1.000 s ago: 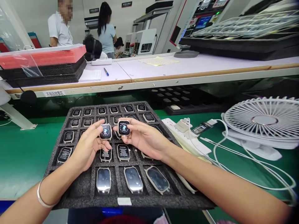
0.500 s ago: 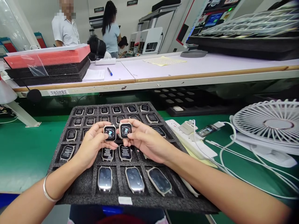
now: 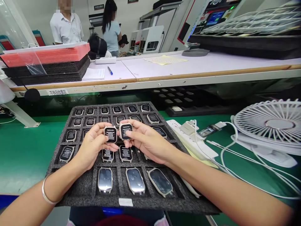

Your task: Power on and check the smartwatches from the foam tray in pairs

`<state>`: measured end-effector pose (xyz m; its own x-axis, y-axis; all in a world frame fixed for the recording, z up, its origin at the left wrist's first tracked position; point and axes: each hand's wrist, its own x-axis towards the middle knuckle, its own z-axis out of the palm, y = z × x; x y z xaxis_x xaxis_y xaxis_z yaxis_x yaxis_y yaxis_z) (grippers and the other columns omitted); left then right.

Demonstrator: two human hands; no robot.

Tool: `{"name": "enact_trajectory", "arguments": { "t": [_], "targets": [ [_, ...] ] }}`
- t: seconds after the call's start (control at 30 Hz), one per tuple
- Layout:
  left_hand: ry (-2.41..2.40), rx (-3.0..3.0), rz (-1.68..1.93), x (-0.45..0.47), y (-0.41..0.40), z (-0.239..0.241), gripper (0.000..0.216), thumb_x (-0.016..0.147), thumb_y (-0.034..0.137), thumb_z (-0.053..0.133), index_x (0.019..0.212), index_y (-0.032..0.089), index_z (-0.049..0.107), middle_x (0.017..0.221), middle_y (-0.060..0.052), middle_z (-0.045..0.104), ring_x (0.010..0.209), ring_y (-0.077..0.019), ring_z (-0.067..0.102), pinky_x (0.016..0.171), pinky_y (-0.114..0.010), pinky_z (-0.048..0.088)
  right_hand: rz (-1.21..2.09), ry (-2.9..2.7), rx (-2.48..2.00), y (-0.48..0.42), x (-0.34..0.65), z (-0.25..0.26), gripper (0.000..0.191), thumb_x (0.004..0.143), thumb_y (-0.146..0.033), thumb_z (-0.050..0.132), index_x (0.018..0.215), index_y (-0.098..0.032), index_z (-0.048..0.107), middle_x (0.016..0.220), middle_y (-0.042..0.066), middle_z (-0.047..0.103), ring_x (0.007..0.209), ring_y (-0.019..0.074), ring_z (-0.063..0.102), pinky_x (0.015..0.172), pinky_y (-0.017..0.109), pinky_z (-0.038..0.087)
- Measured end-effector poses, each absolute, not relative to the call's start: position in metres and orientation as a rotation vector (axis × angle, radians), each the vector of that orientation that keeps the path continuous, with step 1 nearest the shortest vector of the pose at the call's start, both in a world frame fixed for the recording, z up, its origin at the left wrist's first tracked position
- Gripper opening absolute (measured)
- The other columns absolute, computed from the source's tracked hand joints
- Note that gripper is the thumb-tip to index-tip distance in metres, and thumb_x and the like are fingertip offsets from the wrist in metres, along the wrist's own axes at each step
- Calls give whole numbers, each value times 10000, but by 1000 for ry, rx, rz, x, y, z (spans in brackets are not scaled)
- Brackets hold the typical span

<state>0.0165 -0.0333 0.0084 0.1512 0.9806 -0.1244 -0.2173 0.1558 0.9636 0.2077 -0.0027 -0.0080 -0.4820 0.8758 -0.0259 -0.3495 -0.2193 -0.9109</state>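
My left hand [image 3: 94, 142] grips a smartwatch body [image 3: 110, 134] by its edges, thumb on the lower left of the screen. Right beside it, my right hand [image 3: 145, 139] holds a second smartwatch body [image 3: 126, 131], its thumb against the glass. Both lit screens show lines of white text on black. Beneath both hands lies a black foam tray [image 3: 94, 201] with rows of compartments. Most visible compartments hold strapless watches; upper ones show text, while the front-row watches [image 3: 135, 180] have dark, reflective screens. My hands and forearms cover some compartments.
To the right are a power strip [image 3: 199, 147], white cables [image 3: 223, 157] and a white fan [image 3: 272, 125]. A raised shelf [image 3: 152, 72] across the back carries red and black foam [image 3: 47, 59], a pen [image 3: 110, 71] and stacked trays [image 3: 246, 44]. Several people are beyond it.
Both held watch screens have switched from a dial with a blue figure to a text list. My hands keep nearly the same place and grip.
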Motion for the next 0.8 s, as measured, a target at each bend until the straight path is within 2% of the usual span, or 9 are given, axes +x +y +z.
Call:
{"name": "enact_trajectory", "arguments": {
  "t": [0.3, 0.47, 0.7, 0.8],
  "targets": [
    [1013, 1011, 1116, 18, -34, 9, 371, 742, 226, 687, 1081, 164, 548, 1020, -54, 719, 584, -134, 713, 626, -288, 602, 1793, -1192, -744, -5, 208, -8, 404, 752, -148, 755, 1124, -222, 616, 950, 15, 715, 653, 114, 618, 670, 298, 479],
    [1036, 1024, 1117, 18, -35, 8, 338, 773, 228, 691, 1073, 172, 544, 1034, -55, 705, 583, -130, 711, 631, -294, 603, 1784, -1211, -752, -5, 208, -7, 412, 757, -171, 755, 1139, -221, 611, 948, 13, 705, 657, 109, 613, 666, 291, 475],
    [1005, 1044, 1140, 20, -35, 7, 418, 699, 115, 698, 1087, 178, 555, 1050, -30, 661, 641, -130, 727, 677, -296, 616, 1754, -1234, -758, -6, 207, -5, 464, 730, -135, 757, 1154, -224, 592, 849, -30, 653, 659, 104, 612, 675, 278, 482],
    [1017, 1051, 1123, 19, -35, 7, 397, 721, 151, 722, 1082, 177, 559, 1052, -37, 677, 626, -133, 727, 666, -294, 613, 1741, -1232, -757, -7, 206, -5, 447, 723, -141, 785, 1117, -224, 592, 883, -19, 671, 638, 92, 584, 641, 259, 475]
  ]
}}
